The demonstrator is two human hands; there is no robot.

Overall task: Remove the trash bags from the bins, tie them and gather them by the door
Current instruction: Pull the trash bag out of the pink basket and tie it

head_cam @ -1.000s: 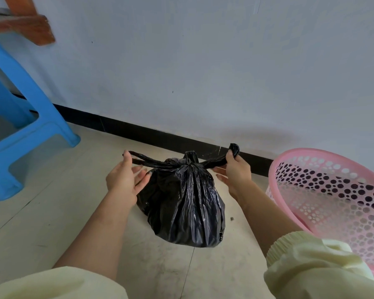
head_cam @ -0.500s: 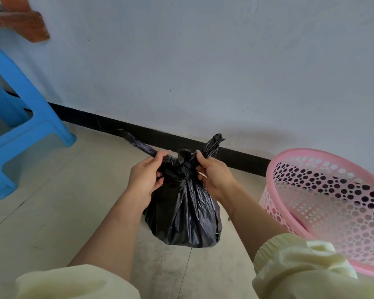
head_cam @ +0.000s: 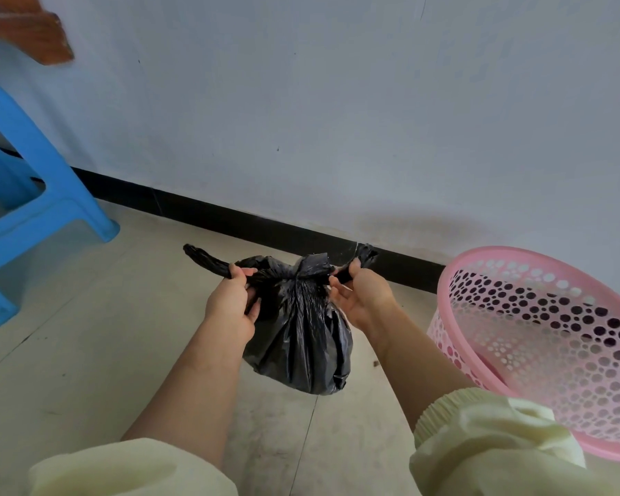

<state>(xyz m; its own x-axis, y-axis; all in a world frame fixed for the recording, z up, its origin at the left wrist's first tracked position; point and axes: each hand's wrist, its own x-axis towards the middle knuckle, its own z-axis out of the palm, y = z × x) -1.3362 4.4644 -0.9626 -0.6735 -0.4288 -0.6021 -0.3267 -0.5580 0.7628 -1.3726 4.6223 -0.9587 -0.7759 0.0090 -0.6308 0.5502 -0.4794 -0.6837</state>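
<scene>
A small black trash bag (head_cam: 303, 338) hangs above the tiled floor, its neck gathered into a knot between my hands. My left hand (head_cam: 231, 304) grips the bag's left tail, which sticks out to the upper left. My right hand (head_cam: 362, 298) pinches the right tail, whose end pokes up past my thumb. Both tails are stretched sideways away from the knot. The pink perforated bin (head_cam: 548, 338) stands at the right with no bag in it.
A blue plastic stool (head_cam: 26, 209) stands at the left. A white wall with a black baseboard (head_cam: 201, 213) runs behind the bag. A brown wooden piece (head_cam: 33, 30) sticks out at top left. Bare floor tiles lie below the bag.
Half a second ago both hands were close together at the knot. They have since moved apart, pulling the two tails outwards and level.
</scene>
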